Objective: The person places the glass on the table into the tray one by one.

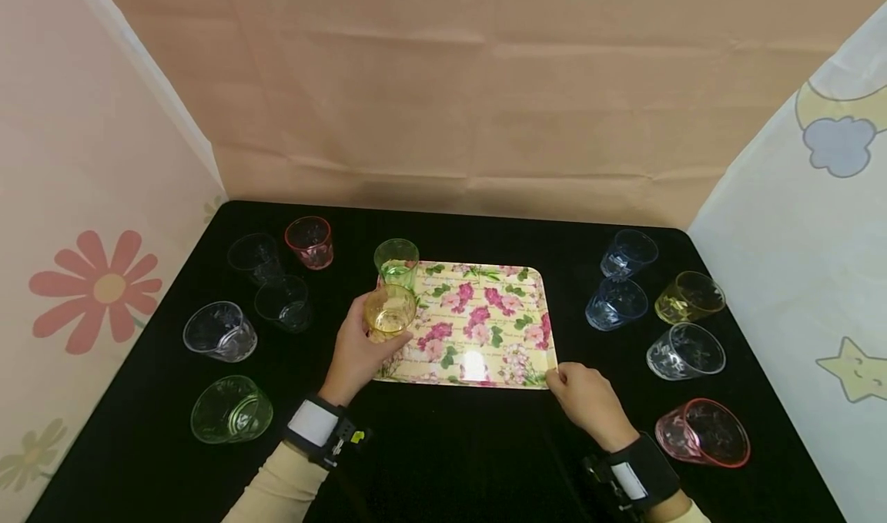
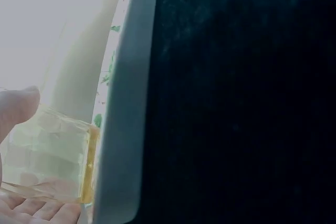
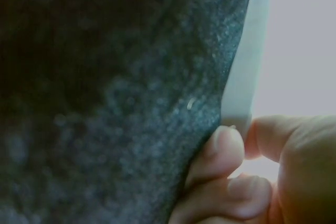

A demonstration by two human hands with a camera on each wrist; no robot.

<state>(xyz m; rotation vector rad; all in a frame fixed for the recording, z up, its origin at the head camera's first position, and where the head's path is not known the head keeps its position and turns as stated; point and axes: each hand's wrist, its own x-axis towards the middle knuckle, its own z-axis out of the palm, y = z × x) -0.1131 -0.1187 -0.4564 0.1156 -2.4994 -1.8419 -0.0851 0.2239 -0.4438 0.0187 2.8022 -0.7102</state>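
My left hand [image 1: 356, 353] grips a yellow glass [image 1: 390, 311] at the left side of the flowered tray [image 1: 478, 323]. In the left wrist view the thumb [image 2: 21, 106] lies on one side of this glass [image 2: 50, 156] and the fingers on the other; its base is close to the tray's surface, and I cannot tell whether they touch. Just behind it, a green glass [image 1: 397, 261] stands at the tray's back left corner. My right hand [image 1: 589, 400] pinches the tray's front right corner. The right wrist view shows thumb and curled fingers [image 3: 226, 150] at the pale tray edge [image 3: 244, 72].
Left on the black table [image 1: 457, 461] stand a red-rimmed glass [image 1: 309, 243], several clear ones and a green glass [image 1: 232, 410]. At right are two bluish glasses [image 1: 617, 304], a yellow one [image 1: 689, 297], a clear one [image 1: 686, 351] and a pink one [image 1: 703, 433]. Papered walls enclose the table.
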